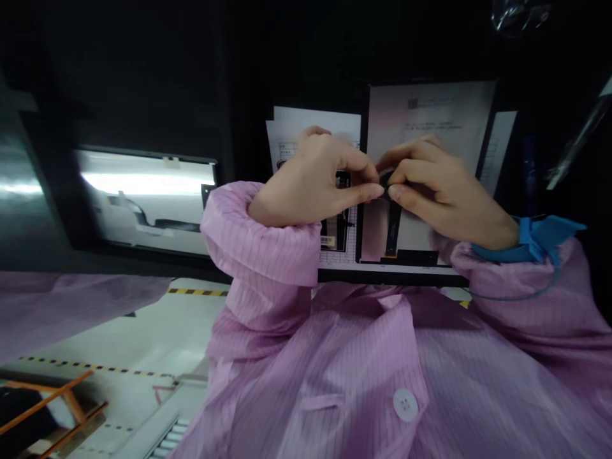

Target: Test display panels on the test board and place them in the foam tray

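A dark table [296, 57] is seen under everything. At its left side, a black tray [153, 257] is placed, w/ one bright panel [186, 210] lying inside; on this panel a black cable [165, 225] is laid, bent at the middle. In front of the person, to the right of the tray, a grey panel [444, 115] is laid flat, w/ printed paper [318, 119] showing at its left side and more paper [504, 140] at its right.

The L hand [382, 185] and the R hand [389, 183] are held over the grey panel, fingertips almost meeting. On the R wrist a blue band [504, 252] is worn. Left of the panel, partly hidden by the L hand, a small black part [340, 233] w/ barcode label is laid on the paper.

The black strip [393, 226] is stretched over the panel, from its near edge up to the fingers. Its far end is pinched by the R hand; the L fingers are bent to the same place, but whether the strip is gripped there cannot be told. The near end seems joined already (judgement only). Since the far end is in the fingers, the work on it is judged unfinished.
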`<state>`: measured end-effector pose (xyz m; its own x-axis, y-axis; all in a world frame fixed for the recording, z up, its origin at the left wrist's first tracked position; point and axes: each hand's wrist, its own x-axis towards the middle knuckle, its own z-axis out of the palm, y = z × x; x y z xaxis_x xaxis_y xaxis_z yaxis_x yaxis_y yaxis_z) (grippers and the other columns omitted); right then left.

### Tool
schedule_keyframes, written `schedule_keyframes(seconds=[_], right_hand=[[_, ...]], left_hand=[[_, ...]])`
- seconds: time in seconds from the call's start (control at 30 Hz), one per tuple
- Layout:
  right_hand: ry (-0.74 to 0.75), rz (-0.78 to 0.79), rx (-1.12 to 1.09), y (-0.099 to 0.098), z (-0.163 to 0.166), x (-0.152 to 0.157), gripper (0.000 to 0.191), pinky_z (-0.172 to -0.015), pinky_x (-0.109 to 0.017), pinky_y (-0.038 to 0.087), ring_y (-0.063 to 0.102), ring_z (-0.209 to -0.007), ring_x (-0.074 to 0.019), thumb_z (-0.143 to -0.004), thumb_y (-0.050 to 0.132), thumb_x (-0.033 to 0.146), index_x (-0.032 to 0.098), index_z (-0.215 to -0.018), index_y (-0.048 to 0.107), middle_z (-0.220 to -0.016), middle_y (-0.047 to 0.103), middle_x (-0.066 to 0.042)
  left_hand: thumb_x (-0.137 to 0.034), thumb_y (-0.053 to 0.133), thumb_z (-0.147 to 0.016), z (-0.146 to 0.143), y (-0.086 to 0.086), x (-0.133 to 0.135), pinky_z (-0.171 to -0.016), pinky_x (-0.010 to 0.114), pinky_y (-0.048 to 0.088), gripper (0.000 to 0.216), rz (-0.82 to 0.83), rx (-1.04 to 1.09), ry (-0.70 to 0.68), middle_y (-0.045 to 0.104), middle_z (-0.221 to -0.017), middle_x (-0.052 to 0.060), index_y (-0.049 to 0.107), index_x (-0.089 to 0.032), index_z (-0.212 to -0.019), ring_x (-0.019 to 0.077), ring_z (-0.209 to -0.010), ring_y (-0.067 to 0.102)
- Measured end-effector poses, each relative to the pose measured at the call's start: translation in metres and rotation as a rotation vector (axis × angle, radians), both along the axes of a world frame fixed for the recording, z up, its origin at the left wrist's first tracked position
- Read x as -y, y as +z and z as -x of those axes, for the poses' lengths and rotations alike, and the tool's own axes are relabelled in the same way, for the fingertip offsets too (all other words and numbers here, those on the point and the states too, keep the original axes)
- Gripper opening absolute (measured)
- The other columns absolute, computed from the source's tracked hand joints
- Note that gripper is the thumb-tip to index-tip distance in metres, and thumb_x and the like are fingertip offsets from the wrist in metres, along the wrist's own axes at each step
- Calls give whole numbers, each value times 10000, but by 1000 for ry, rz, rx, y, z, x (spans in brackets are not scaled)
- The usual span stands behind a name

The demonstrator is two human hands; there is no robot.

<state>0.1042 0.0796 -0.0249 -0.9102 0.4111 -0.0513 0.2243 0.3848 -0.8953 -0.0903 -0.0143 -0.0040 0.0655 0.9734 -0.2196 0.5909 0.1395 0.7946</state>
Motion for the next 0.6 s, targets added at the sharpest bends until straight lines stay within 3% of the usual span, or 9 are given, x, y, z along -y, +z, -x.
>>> schedule_keyframes(seconds=[0.43,0.53,0.6], right_hand=[[-1,20,-14,2,-1,1,245,-1091,-522,421,542,-1143,-297,-926,586,464,272,-777,619,-1144,647,-51],[-29,17,-7,1,0,3,257,-1089,-520,424,532,-1173,-304,-922,598,494,274,-790,623,-1137,647,-48],[-36,-3,-27,-1,0,4,263,-1075,-516,432,538,-1167,-301,-943,566,501,275,-827,632,-1132,646,-50]], left_hand=[[-336,707,-806,-6,-2,-1,-1159,521,275,115,-79,-101,2,649,-683,-29,693,-258,-723,185,-737,628],[-319,751,-778,-8,2,-1,-1200,560,186,140,-117,-156,41,667,-729,-21,658,-265,-688,210,-823,635],[-322,771,-783,-10,7,7,-1205,562,193,124,-218,-186,147,708,-918,14,667,-266,-747,243,-982,634]])
